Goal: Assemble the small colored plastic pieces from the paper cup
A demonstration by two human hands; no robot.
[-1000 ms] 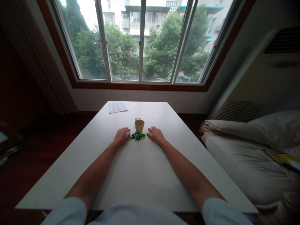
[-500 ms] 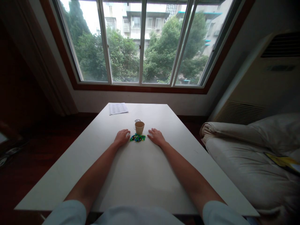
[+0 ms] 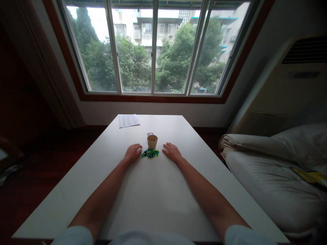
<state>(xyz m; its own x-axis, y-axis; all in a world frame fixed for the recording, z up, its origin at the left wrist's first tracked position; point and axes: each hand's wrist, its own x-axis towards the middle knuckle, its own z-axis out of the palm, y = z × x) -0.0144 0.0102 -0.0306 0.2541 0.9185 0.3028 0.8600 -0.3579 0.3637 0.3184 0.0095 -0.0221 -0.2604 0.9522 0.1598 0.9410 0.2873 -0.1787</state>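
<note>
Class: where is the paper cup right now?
Head view: the paper cup stands on the table, just beyond the bead pile, between the left hand and the right hand.

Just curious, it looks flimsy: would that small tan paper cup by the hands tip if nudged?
Probably: the small tan paper cup narrows toward its base, so it likely tips easily. It looks light, likely sliding on the white table.

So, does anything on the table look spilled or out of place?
A heap of coloured beads lies loose on the table, before the upright cup, between the flat left hand and right hand. It may be a spill. The paper at the far edge lies slightly askew.
</note>
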